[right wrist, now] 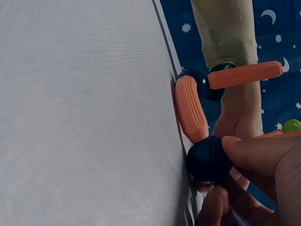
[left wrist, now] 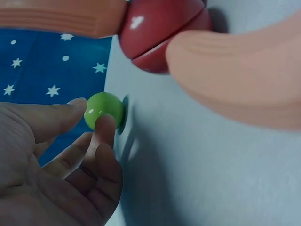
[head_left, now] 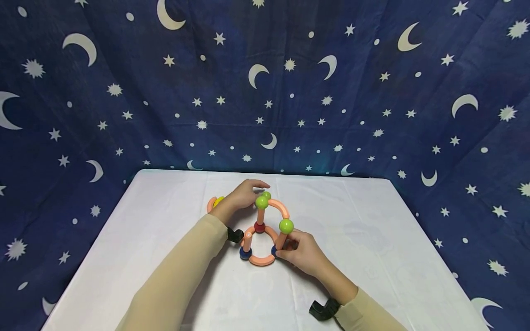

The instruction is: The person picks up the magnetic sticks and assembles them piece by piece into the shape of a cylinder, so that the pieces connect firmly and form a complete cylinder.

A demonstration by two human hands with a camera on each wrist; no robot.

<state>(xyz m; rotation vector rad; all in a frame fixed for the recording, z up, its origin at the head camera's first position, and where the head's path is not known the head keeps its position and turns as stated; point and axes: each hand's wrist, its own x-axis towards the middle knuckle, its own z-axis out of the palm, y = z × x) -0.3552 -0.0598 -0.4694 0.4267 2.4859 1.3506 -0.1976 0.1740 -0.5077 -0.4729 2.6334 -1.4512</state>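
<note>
Bright, even light; wide-angle bending at edges; wrist close-ups blurred.

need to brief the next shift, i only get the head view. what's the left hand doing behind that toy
Observer: The left hand pinches a small green ball between fingertips, right at the white table.
Operator: and the right hand, is it on the stick or the ball under it
Observer: The right hand grips the dark blue ball at the base, thumb on top of it.
Operator: is that ball joined to anything
Observer: Yes, a curved orange piece runs from it to a second dark ball, which carries a straight orange stick.
</note>
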